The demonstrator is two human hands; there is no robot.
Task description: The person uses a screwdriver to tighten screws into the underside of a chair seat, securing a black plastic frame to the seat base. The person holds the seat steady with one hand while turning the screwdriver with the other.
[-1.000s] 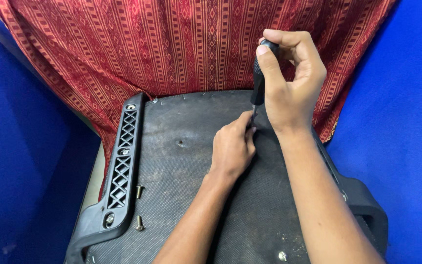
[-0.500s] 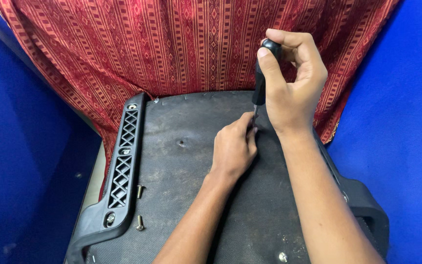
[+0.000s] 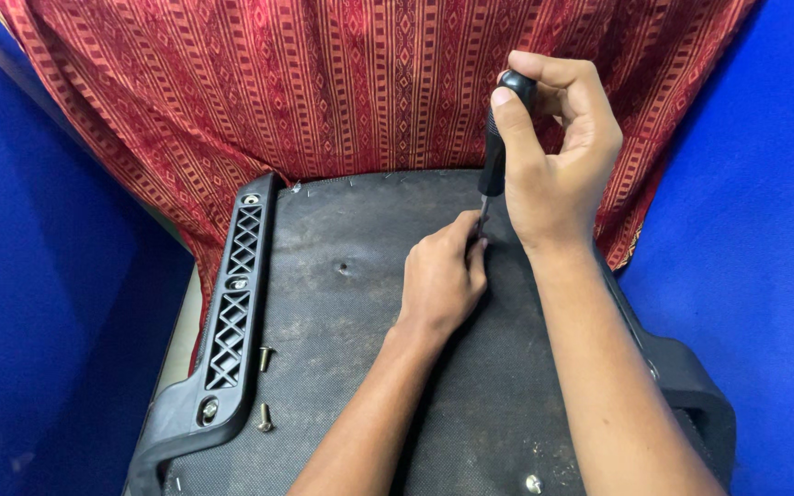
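Bright even light, soft shadows, sharp pic

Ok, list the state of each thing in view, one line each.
Right hand: gripped round the screwdriver handle.
Left hand: fingertips at the screwdriver's shaft, near the tip.
Screwdriver: upright, tip down on the panel.
Panel: lying flat, dusty.
Left armrest: lying along the panel's left edge.
Loose screws: two, lying free beside the armrest.
Red cloth: draped behind the panel.
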